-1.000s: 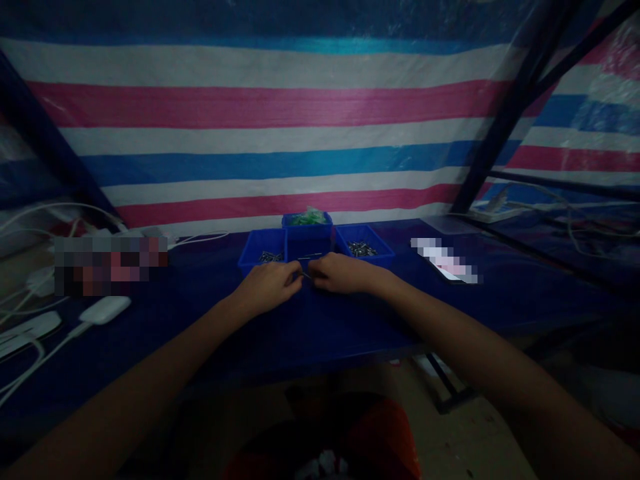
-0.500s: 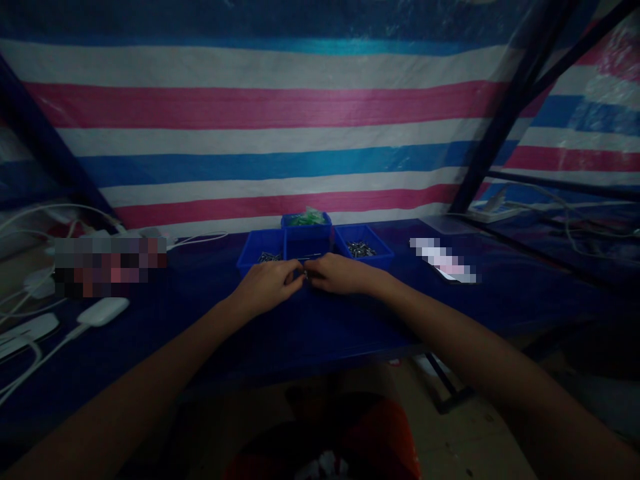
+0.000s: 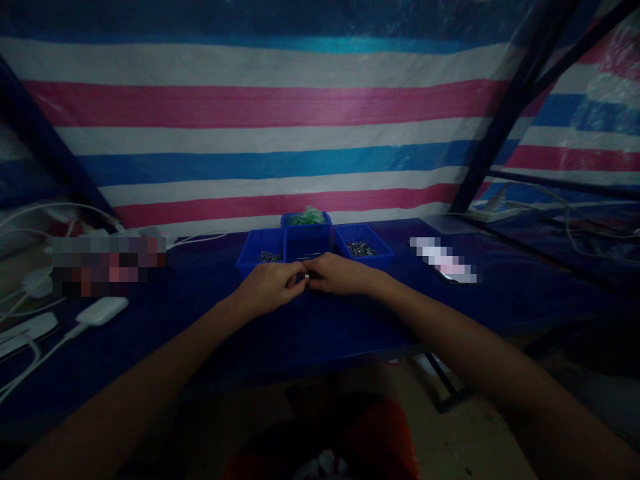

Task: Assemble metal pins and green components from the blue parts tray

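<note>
My left hand [image 3: 274, 283] and my right hand [image 3: 336, 273] meet fingertip to fingertip just in front of the blue bins. Pinched between them is a small shiny metal piece [image 3: 307, 276], too small to name. Both hands are closed on it. Right behind the hands stands the middle blue bin [image 3: 309, 241], with a few thin metal pieces [image 3: 309, 256] in it. The left blue bin [image 3: 257, 243] holds small metal parts [image 3: 270, 257]. More small metal parts [image 3: 360, 249] lie in the right blue bin [image 3: 383, 247].
A rear blue bin [image 3: 286, 221] holds green plastic bags [image 3: 309, 216]. A phone [image 3: 444, 261] lies on the blue table [image 3: 350, 333] at the right. White cables and a white charger [image 3: 103, 311] lie at the left. A striped sheet [image 3: 300, 107] hangs behind.
My hands stay almost in place with fingertips together. The small metal piece between them now shows as a brighter spot.
</note>
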Demonstrator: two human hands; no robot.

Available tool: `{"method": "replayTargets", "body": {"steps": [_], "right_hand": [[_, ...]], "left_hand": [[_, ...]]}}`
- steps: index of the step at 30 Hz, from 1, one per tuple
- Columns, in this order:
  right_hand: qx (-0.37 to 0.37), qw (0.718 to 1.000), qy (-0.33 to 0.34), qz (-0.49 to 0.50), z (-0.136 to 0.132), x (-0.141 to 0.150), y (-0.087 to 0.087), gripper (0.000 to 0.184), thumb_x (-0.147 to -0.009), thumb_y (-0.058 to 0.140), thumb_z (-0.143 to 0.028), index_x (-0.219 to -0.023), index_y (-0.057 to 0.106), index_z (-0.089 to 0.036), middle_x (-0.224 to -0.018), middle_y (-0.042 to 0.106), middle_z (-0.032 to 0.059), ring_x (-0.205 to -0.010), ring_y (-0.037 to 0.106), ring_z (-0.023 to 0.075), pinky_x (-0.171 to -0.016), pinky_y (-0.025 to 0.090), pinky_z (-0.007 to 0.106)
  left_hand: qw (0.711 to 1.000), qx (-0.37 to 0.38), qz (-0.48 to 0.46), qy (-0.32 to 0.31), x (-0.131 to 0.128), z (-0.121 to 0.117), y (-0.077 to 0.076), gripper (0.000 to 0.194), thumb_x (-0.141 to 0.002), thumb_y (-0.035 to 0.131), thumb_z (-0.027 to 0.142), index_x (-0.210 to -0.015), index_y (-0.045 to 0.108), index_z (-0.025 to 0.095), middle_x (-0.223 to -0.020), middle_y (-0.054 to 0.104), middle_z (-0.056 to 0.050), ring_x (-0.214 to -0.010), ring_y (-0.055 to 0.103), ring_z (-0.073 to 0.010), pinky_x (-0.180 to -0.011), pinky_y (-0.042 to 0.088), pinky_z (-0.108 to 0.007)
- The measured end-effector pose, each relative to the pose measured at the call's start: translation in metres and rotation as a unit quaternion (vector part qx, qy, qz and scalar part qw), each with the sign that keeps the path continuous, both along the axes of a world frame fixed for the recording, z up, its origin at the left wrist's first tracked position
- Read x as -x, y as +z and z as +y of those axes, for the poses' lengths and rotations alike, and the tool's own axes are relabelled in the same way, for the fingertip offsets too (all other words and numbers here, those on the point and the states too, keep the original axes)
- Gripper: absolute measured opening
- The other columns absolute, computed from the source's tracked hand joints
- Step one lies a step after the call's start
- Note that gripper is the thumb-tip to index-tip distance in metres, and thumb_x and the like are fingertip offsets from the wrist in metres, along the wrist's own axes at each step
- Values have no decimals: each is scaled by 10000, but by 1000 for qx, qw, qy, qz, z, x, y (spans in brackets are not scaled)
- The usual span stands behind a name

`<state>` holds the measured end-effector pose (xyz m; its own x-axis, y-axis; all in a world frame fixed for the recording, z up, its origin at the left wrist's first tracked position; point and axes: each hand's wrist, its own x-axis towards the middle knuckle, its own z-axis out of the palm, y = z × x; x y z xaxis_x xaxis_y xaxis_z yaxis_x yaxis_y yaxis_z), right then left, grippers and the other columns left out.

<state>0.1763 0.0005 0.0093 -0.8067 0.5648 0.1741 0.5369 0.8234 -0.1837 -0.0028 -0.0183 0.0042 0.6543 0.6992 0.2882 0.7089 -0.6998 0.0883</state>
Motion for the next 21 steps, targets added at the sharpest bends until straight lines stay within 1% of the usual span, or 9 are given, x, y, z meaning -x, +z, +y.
{"method": "replayTargets", "body": {"steps": [3,6,9,14,17,21], "right_hand": [[-3,1000,-10,-9,0,-1,1,204,-792,464,-190,-946,587,-136,-887,646,81,-789,573,146,-696,384,252],[-25,998,-50,-27,-2,-2,4,179,-802,459,-214,-886,597,-138,-796,644,74,-708,567,145,-628,368,249],[-38,996,-78,-25,-3,-3,8,171,-808,465,-229,-880,595,-146,-790,643,72,-692,561,143,-608,356,246],[-39,997,-61,-3,-5,-3,10,163,-813,458,-220,-881,589,-151,-812,647,61,-716,564,138,-633,363,242],[-45,998,-43,3,-6,-1,8,185,-824,434,-225,-894,588,-152,-820,647,63,-723,565,140,-637,366,244],[-51,998,-39,7,-6,0,7,203,-829,414,-227,-900,589,-151,-824,646,67,-729,566,138,-646,366,245]], "left_hand": [[1000,-7,2,7,1,0,0,203,-815,417,308,-882,555,176,-629,559,25,-544,497,-92,-523,321,-223],[999,-10,8,32,1,1,1,198,-812,420,313,-891,550,187,-626,562,27,-552,508,-99,-523,320,-227],[998,-2,23,62,1,3,2,181,-804,425,312,-871,546,196,-638,574,20,-571,522,-114,-512,307,-231],[995,15,62,79,1,3,0,186,-801,409,316,-831,547,196,-646,584,4,-559,518,-130,-490,275,-241],[994,21,75,76,2,4,-2,189,-798,398,317,-821,544,198,-661,588,-2,-570,526,-143,-485,265,-243],[994,29,80,74,3,4,-2,190,-795,397,323,-824,542,204,-675,587,-2,-571,527,-147,-485,269,-243]]}}
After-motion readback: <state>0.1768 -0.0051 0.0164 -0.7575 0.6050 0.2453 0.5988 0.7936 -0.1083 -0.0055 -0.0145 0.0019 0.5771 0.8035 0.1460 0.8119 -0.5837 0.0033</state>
